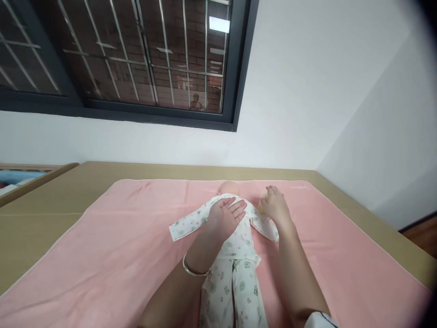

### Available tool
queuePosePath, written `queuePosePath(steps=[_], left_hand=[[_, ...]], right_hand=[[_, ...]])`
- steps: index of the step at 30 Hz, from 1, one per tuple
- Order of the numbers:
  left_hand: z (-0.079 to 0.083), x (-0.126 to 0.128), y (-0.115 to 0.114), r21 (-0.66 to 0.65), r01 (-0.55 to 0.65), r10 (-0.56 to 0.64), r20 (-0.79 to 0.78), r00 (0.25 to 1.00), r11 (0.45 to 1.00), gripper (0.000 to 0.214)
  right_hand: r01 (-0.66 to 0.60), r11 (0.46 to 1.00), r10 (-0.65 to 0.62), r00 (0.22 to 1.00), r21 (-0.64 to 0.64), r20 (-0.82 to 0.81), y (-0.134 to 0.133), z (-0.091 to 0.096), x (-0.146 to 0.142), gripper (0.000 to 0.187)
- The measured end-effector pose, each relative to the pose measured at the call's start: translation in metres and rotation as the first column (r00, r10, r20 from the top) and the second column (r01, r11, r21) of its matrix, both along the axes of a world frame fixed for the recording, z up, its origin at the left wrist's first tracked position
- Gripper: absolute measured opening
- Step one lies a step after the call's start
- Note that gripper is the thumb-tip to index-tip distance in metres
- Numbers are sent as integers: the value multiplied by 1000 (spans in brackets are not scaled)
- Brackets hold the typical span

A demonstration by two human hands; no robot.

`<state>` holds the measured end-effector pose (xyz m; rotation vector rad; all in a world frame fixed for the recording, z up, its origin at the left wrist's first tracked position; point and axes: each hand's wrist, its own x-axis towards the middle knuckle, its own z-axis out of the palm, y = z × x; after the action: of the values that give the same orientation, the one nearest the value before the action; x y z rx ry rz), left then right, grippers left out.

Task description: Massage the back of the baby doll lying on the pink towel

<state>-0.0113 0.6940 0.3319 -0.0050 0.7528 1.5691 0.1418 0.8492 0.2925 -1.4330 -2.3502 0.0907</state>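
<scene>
A baby doll lies stretched out on a pink mat, its bald head (229,187) at the far end. It wears a white patterned top (241,243) and matching trousers (220,291). The doll's left-side sleeve (187,225) reaches out flat, while the other sleeve (264,228) bends downward. Over the doll's chest, my left hand (227,217) is open, palm up and fingers extended, holding nothing. My right hand (276,206) is beside the doll's shoulder, its fingers curled over a small pale yellow thing (262,207). Most of that thing is hidden by my fingers.
The pink mat (129,255) covers much of a wooden tabletop (44,228). A white wall (280,91) rises behind it, with a dark-framed barred window (146,59) above. Beyond the left edge, a blue item (20,176) is partly visible.
</scene>
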Motion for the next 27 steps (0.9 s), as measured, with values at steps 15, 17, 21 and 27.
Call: queuePosePath(steps=[15, 17, 21, 27], left_hand=[[39, -9, -63, 139, -144, 157, -89, 984, 980, 35], [40, -8, -68, 169, -196, 224, -166, 960, 966, 34], [36, -1, -72, 318, -260, 346, -254, 903, 912, 37], [19, 33, -69, 401, -300, 419, -250, 873, 866, 40]], right_hand=[[-772, 620, 771, 567, 138, -290, -163, 16, -48, 63], [-821, 541, 828, 484, 180, -283, -175, 13, -48, 67], [-867, 434, 890, 372, 244, -265, -191, 17, -41, 80], [-868, 445, 869, 359, 218, -341, -199, 32, -24, 70]])
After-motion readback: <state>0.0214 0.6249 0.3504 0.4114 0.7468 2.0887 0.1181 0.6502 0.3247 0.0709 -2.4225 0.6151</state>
